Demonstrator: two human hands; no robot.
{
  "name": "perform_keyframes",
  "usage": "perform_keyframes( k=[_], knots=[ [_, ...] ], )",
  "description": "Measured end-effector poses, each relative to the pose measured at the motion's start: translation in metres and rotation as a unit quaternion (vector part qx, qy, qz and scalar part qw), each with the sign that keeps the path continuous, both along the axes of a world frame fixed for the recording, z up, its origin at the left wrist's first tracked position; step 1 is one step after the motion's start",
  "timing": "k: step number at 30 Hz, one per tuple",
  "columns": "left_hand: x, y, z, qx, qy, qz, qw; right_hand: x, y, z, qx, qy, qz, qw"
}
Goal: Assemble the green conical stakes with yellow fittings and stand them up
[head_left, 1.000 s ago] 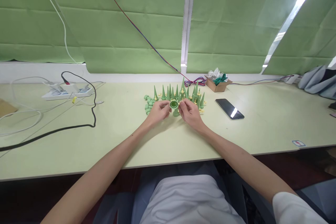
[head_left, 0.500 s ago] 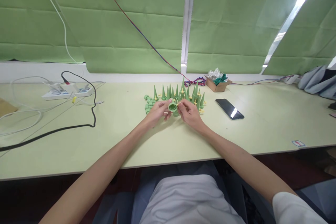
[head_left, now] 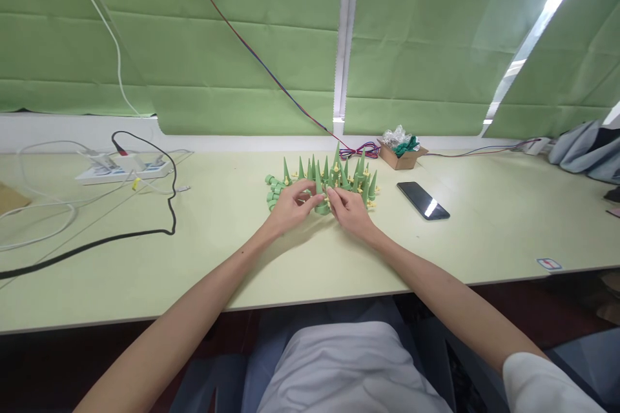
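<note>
My left hand (head_left: pixel 291 205) is closed on a green plastic watering spike (head_left: pixel 318 179), its thumb and fingers around the lower part. The spike stands point up, its round cap end low, near the tabletop. Just to the right, my right hand (head_left: pixel 349 206) pinches at the spike's side, seemingly on a small yellow part mostly hidden by the fingertips. Behind both hands several more green spikes (head_left: pixel 361 164) stand upright in a cluster, with small yellow fittings on them. Several green caps or spikes (head_left: pixel 274 184) lie on their sides beyond my left hand.
A black phone (head_left: pixel 423 200) lies to the right. Behind it are a small cardboard box (head_left: pixel 401 157) holding plastic and green material, and coiled cables (head_left: pixel 361 151). A power strip (head_left: pixel 123 171) and a black cable (head_left: pixel 173 206) occupy the left. The table edge (head_left: pixel 314 303) runs before me.
The spike in my left hand has turned from its open round end facing me to standing point up. My left fingers have shifted around it; my right hand has stayed close beside it.
</note>
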State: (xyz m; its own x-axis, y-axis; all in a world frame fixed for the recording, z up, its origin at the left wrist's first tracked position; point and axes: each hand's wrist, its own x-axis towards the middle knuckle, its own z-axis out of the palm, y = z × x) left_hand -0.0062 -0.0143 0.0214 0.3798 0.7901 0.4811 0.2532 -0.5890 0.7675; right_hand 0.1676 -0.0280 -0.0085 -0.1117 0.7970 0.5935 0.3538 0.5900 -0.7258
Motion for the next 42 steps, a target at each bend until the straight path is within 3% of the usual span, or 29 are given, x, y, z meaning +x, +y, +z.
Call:
perform_keyframes(
  k=[5,11,23,30,42],
  knots=[
    [0.0029,0.0014,-0.0058,0.087,0.016,0.013,0.996,-0.0003,0.0016,-0.0009,-0.012,0.003,-0.019,1.0],
    [0.0049,0.0006,-0.008,0.097,0.028,0.028,0.995,-0.0029,-0.0007,0.0015,-0.015,0.025,-0.028,0.999],
    [0.0064,-0.0018,-0.0035,0.032,0.01,0.025,0.999,-0.001,-0.0002,0.0012,-0.011,0.124,-0.019,0.992],
    [0.0049,-0.0031,-0.0031,-0.118,0.02,-0.028,0.992,0.0007,-0.001,-0.0009,0.002,0.09,0.0,0.996],
    [0.0011,-0.0059,0.0001,-0.13,0.032,-0.071,0.989,0.0002,-0.0029,-0.0009,-0.002,0.087,0.021,0.996]
  ],
)
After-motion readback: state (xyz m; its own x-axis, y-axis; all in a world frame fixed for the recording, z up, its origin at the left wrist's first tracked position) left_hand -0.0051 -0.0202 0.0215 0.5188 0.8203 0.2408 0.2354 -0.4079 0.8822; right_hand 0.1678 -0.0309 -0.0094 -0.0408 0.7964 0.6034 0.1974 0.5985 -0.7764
